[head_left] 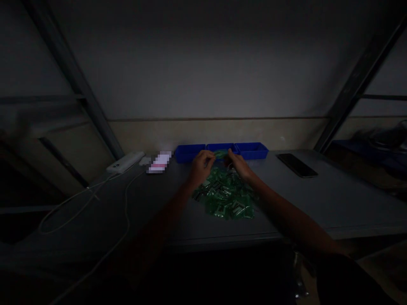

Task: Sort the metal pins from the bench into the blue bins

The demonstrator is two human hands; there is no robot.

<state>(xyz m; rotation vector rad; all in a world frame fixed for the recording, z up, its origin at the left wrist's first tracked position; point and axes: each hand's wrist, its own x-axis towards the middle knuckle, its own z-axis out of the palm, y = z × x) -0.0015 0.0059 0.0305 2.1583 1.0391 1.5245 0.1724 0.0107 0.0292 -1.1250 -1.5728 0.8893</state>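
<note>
Between my two hands a small green plastic packet (220, 153) is held up in front of the middle blue bin. My left hand (202, 164) pinches its left side with closed fingers. At the packet's right side, my right hand (235, 162) is closed on it too. Below and nearer to me lies a pile of similar green packets (222, 195), with small dark and pale items showing through the plastic. What sits inside the held packet is too dim to make out.
Three blue bins stand against the wall: left (190, 154), middle (210, 147) and right (252, 151). A dark phone (297, 165) lies at the right. On the left are a lit phone (160, 162), a white power bank (125, 162) and a loose white cable (126, 203). Metal posts flank the table (152, 199).
</note>
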